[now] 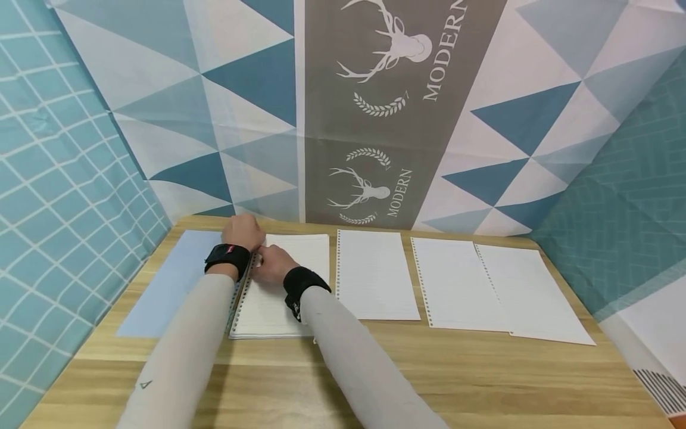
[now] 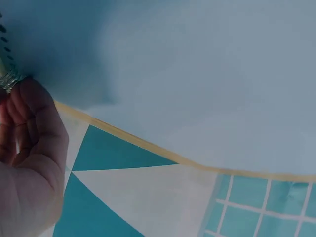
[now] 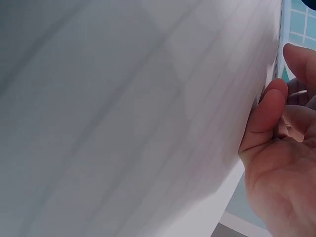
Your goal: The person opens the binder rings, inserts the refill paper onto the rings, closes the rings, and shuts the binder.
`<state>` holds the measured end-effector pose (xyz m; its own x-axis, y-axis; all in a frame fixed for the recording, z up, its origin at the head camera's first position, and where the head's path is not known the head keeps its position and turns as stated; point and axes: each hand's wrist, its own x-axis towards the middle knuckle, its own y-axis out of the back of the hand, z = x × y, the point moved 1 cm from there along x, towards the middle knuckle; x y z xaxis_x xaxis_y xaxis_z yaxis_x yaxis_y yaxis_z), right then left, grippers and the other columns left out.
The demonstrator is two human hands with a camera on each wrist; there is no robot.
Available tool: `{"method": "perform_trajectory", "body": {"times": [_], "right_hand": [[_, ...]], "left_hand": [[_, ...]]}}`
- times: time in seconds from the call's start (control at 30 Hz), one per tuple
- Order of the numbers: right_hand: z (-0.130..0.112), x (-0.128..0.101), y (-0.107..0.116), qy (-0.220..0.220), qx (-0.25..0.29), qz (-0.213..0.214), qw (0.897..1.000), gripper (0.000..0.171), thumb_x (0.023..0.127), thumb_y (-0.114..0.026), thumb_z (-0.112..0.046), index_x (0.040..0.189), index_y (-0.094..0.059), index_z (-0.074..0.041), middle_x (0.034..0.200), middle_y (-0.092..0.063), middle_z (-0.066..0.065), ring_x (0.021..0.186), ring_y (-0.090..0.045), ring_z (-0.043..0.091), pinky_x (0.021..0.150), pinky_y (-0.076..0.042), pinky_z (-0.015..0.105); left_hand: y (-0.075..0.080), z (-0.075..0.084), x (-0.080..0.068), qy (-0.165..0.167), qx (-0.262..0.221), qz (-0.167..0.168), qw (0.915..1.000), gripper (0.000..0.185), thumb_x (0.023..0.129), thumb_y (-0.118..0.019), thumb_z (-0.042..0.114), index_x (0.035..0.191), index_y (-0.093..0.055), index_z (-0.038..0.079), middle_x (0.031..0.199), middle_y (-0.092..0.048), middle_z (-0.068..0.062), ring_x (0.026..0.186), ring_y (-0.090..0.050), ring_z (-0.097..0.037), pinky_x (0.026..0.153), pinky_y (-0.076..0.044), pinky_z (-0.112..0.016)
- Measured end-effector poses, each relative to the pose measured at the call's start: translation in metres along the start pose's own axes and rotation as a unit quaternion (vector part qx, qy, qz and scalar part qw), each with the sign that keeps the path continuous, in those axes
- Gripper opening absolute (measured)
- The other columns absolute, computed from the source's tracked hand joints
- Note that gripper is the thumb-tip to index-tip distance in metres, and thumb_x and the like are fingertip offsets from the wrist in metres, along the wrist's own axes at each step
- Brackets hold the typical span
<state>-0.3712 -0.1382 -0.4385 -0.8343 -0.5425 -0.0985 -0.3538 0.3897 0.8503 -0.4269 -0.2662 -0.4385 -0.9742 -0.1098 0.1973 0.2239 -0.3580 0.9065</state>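
Observation:
A loose-leaf notebook of lined paper (image 1: 268, 316) lies open on the wooden table, its pale blue cover (image 1: 171, 286) spread to the left. At the upper part of its spine my left hand (image 1: 243, 232) has curled fingers holding the clear ring binding (image 2: 9, 80). Close beside it, my right hand (image 1: 274, 265) is over the punched edge of the page. The right wrist view shows that thumb (image 3: 266, 116) and forefinger pinched together at the edge of the lined page (image 3: 148, 118). Most of the binding is hidden by the hands and left wrist.
To the right lie loose punched sheets: one by itself (image 1: 375, 274), then two overlapping, a nearer sheet (image 1: 455, 286) and a far-right sheet (image 1: 536, 292). Patterned cloth (image 1: 252, 119) hangs behind the table (image 1: 278, 381) and along both sides.

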Motion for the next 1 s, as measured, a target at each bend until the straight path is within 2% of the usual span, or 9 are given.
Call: {"method": "perform_trajectory", "body": {"times": [0.13,0.2,0.3,0.37,0.5,0.6,0.67,0.8,1.0], "right_hand": [[0.0,0.0,0.003,0.003,-0.018,-0.003,1.0,0.04,0.096,-0.069,-0.026,0.133,-0.062,-0.014,0.114,-0.069,0.003,0.098,-0.059,0.014,0.084,-0.045,0.023],[0.0,0.001,0.005,0.002,-0.013,-0.007,1.0,0.043,0.097,-0.068,-0.027,0.138,-0.059,-0.016,0.117,-0.069,0.004,0.101,-0.061,0.015,0.085,-0.046,0.024],[0.004,0.002,0.005,-0.001,0.031,-0.03,0.999,0.049,0.099,-0.066,-0.029,0.144,-0.053,-0.016,0.115,-0.069,0.006,0.094,-0.064,0.017,0.079,-0.048,0.024],[0.007,0.001,0.006,-0.008,0.086,-0.056,0.995,0.055,0.1,-0.065,-0.028,0.15,-0.047,-0.016,0.11,-0.07,0.008,0.085,-0.065,0.016,0.072,-0.05,0.023],[0.01,-0.001,0.015,-0.046,0.221,-0.113,0.968,0.067,0.101,-0.064,-0.023,0.158,-0.033,-0.012,0.1,-0.066,0.009,0.075,-0.063,0.017,0.064,-0.055,0.026],[0.008,-0.001,0.023,-0.075,0.298,-0.132,0.943,0.068,0.102,-0.062,-0.019,0.16,-0.028,-0.008,0.099,-0.062,0.012,0.074,-0.063,0.02,0.065,-0.057,0.032],[0.006,0.001,0.027,-0.085,0.32,-0.126,0.935,0.065,0.103,-0.059,-0.016,0.159,-0.028,-0.007,0.093,-0.062,0.014,0.07,-0.063,0.022,0.065,-0.058,0.035],[0.005,0.009,0.029,-0.08,0.328,-0.099,0.936,0.061,0.104,-0.054,-0.007,0.16,-0.03,-0.01,0.075,-0.059,0.015,0.06,-0.058,0.022,0.061,-0.057,0.035],[0.017,0.019,0.027,-0.074,0.263,-0.103,0.956,0.064,0.104,-0.052,-0.007,0.162,-0.029,-0.024,0.068,-0.053,0.008,0.055,-0.054,0.018,0.055,-0.053,0.028]], "left_hand": [[0.001,-0.002,0.0,-0.048,-0.006,0.013,0.9988,0.04,0.09,-0.05,0.005,0.051,-0.042,0.014,0.048,-0.031,0.001,0.045,-0.033,-0.019,0.046,-0.026,-0.032],[0.001,-0.006,-0.001,-0.059,-0.025,0.021,0.9977,0.034,0.09,-0.052,0.006,0.056,-0.053,0.011,0.051,-0.044,-0.003,0.049,-0.042,-0.022,0.049,-0.033,-0.034],[0.002,-0.013,-0.006,-0.048,-0.066,0.022,0.9964,0.022,0.091,-0.054,0.009,0.076,-0.07,0.005,0.071,-0.066,-0.013,0.065,-0.059,-0.031,0.061,-0.047,-0.041],[0.003,-0.018,-0.009,-0.03,-0.087,0.008,0.9957,0.023,0.092,-0.054,0.013,0.09,-0.074,0.002,0.088,-0.073,-0.019,0.077,-0.064,-0.036,0.071,-0.051,-0.046],[0.003,-0.023,-0.007,0.0,-0.105,-0.034,0.9939,0.029,0.093,-0.054,0.021,0.098,-0.074,0.001,0.099,-0.072,-0.021,0.085,-0.063,-0.036,0.075,-0.05,-0.043],[0.0,-0.029,-0.003,0.021,-0.108,-0.054,0.9924,0.027,0.09,-0.054,0.024,0.083,-0.07,0.004,0.08,-0.066,-0.012,0.076,-0.058,-0.03,0.067,-0.044,-0.035],[-0.001,-0.034,-0.001,0.039,-0.111,-0.058,0.9913,0.027,0.089,-0.055,0.025,0.072,-0.063,0.006,0.069,-0.057,-0.007,0.071,-0.054,-0.027,0.064,-0.039,-0.032],[0.001,-0.041,-0.003,0.053,-0.119,-0.061,0.9896,0.027,0.091,-0.056,0.025,0.072,-0.063,0.007,0.073,-0.057,-0.007,0.074,-0.053,-0.027,0.064,-0.037,-0.031],[0.002,-0.03,-0.007,0.058,-0.136,-0.078,0.9859,0.029,0.093,-0.053,0.024,0.085,-0.068,0.0,0.086,-0.063,-0.014,0.08,-0.055,-0.03,0.067,-0.039,-0.032]]}}
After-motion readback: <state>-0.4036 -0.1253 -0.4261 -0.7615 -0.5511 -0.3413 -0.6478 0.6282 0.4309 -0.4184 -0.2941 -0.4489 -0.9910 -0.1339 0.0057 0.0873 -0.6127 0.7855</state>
